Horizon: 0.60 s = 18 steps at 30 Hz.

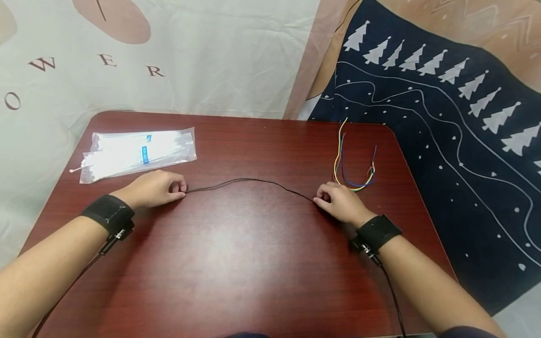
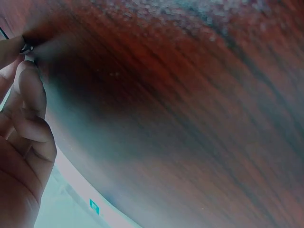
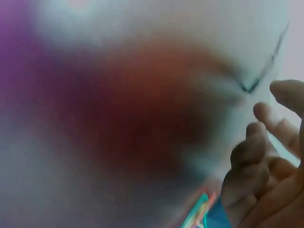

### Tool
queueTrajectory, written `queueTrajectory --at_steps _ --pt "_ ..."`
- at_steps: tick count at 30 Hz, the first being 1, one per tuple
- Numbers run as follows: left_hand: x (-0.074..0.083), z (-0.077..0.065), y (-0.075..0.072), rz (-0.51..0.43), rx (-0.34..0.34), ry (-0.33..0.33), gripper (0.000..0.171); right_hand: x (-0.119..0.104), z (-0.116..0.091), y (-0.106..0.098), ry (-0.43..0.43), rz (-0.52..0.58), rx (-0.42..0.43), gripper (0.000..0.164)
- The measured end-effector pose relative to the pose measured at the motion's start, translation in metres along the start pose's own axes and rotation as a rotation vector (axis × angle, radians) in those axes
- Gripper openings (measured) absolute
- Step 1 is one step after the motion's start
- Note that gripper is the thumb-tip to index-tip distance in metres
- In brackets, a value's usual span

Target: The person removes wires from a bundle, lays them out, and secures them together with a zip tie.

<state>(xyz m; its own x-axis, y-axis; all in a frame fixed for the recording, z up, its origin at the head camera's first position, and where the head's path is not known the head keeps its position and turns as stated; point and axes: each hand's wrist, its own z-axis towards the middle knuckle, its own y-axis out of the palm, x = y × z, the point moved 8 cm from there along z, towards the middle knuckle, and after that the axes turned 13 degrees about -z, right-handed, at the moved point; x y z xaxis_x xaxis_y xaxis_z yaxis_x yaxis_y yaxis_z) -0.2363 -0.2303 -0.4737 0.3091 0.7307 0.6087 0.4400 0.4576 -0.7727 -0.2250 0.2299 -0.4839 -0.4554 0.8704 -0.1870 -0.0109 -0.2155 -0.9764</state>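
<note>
A thin black wire (image 1: 249, 179), doubled along part of its length, arcs across the middle of the brown table between the two hands. The left hand (image 1: 158, 188) pinches its left end between thumb and fingers; in the left wrist view a dark bit of the wire (image 2: 27, 48) shows at the fingertips. Beside the other end is the right hand (image 1: 340, 202), palm down with loosely curled fingers. In the right wrist view its thumb and forefinger stand apart, and the wire's end (image 3: 248, 89) lies just beyond their tips.
Clear bags of white cable ties (image 1: 139, 152) lie at the back left, one tie poking out. A loose bundle of yellow, blue and red wires (image 1: 357, 188) is just beyond the right hand. Black wrist straps (image 1: 111, 213) trail cables along both forearms. Printed cloths hang behind the table (image 1: 220, 281).
</note>
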Motion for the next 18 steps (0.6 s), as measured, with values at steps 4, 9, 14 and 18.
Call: queueTrajectory --at_steps 4,9,14,18 --pt "0.000 -0.002 0.000 -0.005 -0.002 -0.005 0.007 0.011 0.002 -0.039 0.177 -0.136 0.013 0.010" --pt "-0.002 -0.003 0.000 -0.008 -0.003 -0.013 0.006 0.052 0.000 -0.052 0.359 -0.221 -0.096 0.019" --pt "-0.004 -0.003 0.000 -0.013 0.002 -0.011 0.006 0.084 -0.004 -0.038 0.415 -0.230 -0.247 0.024" --pt "-0.003 -0.003 0.000 -0.015 0.006 -0.013 0.006 0.086 -0.004 -0.036 0.390 -0.238 -0.252 0.018"
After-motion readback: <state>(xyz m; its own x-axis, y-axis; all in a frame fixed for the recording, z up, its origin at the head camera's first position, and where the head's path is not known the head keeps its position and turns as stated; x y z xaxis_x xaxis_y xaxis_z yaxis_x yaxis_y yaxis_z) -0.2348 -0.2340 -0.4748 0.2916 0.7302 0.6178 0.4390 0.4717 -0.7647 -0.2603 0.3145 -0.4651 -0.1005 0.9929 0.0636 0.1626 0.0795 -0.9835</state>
